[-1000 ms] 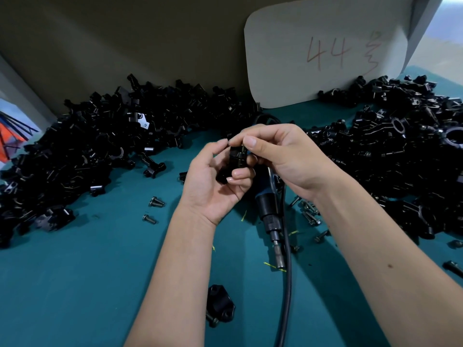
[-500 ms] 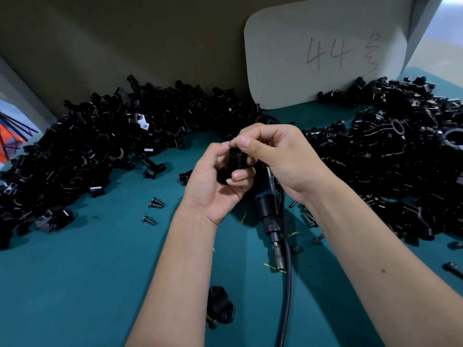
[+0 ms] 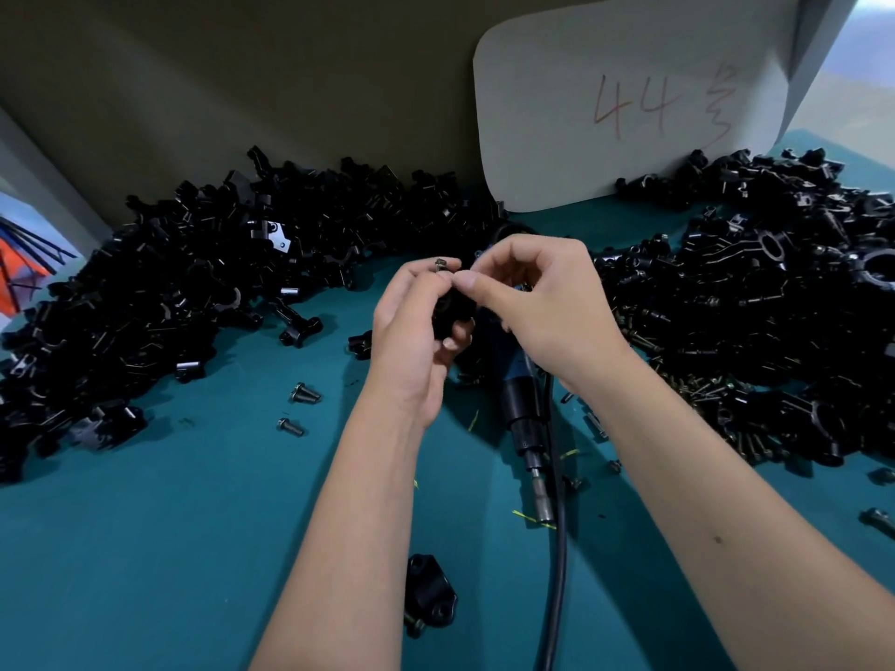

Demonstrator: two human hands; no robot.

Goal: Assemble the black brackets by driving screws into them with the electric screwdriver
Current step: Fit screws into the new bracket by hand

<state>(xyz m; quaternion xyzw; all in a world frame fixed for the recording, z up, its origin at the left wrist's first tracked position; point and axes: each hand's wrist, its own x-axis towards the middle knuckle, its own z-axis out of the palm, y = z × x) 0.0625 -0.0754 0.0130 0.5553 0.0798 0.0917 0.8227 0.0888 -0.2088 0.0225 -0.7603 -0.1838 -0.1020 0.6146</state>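
Note:
My left hand (image 3: pixel 411 331) grips a small black bracket (image 3: pixel 450 312) above the middle of the teal table, with a screw (image 3: pixel 441 264) sticking up at its fingertips. My right hand (image 3: pixel 537 307) is right beside it, thumb and forefinger pinched at the top of the bracket; what they pinch is hidden. The electric screwdriver (image 3: pixel 523 409) lies on the table under my right hand, bit pointing toward me, its black cable (image 3: pixel 557 573) running to the near edge.
Large heaps of black brackets lie at the left (image 3: pixel 160 293) and right (image 3: pixel 755 322). Loose screws (image 3: pixel 305 394) lie left of my hands, several more (image 3: pixel 644 341) by the right heap. One bracket (image 3: pixel 431 598) sits near the front. A white card (image 3: pixel 629 99) leans on the back wall.
My right hand's fingers shifted from wrapping over the bracket to pinching at its top. A screw now shows at my left fingertips. The screwdriver stayed on the table.

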